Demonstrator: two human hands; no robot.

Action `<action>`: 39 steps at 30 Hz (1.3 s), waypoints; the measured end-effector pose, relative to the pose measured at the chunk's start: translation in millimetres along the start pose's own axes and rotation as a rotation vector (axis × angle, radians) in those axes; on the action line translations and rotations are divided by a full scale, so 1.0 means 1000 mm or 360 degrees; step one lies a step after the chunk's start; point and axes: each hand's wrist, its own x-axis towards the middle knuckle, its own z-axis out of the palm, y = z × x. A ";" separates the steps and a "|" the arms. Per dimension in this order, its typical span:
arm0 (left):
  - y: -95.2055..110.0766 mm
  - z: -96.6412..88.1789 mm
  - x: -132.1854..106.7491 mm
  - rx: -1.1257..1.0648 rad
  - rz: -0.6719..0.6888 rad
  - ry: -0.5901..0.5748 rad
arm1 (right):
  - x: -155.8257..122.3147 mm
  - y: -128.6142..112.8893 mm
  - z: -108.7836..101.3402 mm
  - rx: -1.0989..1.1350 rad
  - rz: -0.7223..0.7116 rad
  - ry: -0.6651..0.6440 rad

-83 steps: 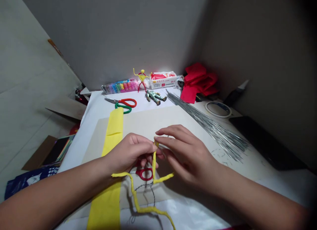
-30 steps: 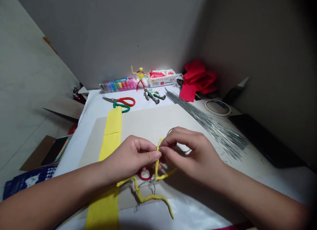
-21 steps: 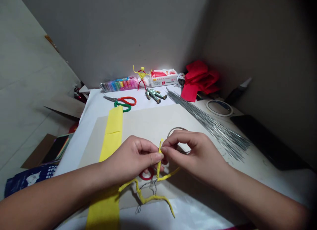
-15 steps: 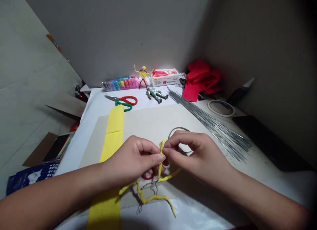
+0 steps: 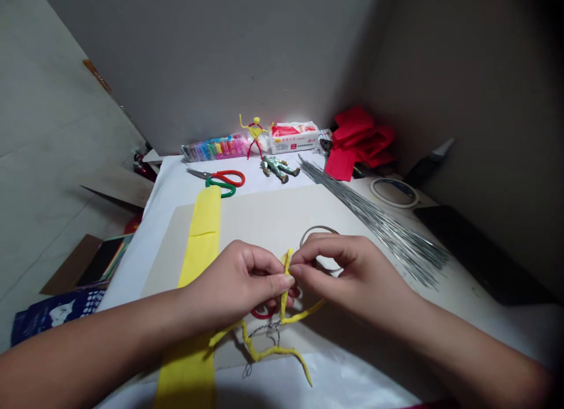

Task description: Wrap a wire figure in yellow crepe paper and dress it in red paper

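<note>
The left hand (image 5: 233,282) pinched the yellow paper-wrapped wire figure (image 5: 285,297) firmly, steadying it for the right hand (image 5: 348,274), whose fingers closed on its upper end. A wire loop (image 5: 318,228) lay just behind.

- Yellow crepe paper (image 5: 273,353), matt and finely creased, twisted tight around wire
- A strip of the same yellow crepe paper (image 5: 198,238), smooth and flat, on a sheet of pale card (image 5: 273,212) with a matt finish
- A sheaf of thin steel wires (image 5: 374,227), bright and glinting
- A loop of thin metal wire (image 5: 319,228), dull grey
- Scissors (image 5: 231,177), polished metal blades, glossy red and green plastic handles
- Crumpled red crepe paper (image 5: 356,144), matt
- Modelling clay sticks (image 5: 215,148), in glossy clear plastic
- A small figure in silvery foil (image 5: 278,168), shiny and rough
</note>
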 end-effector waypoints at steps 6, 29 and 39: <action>0.002 0.000 -0.001 0.0060 0.0032 0.0008 | -0.001 0.000 0.003 -0.0146 -0.0092 0.0068; 0.001 -0.003 -0.002 0.0031 0.0040 -0.0056 | 0.000 0.005 -0.003 -0.0139 -0.0236 -0.0082; 0.001 -0.004 -0.001 -0.0048 0.0028 -0.0119 | 0.000 0.006 -0.005 -0.0149 -0.0282 -0.0082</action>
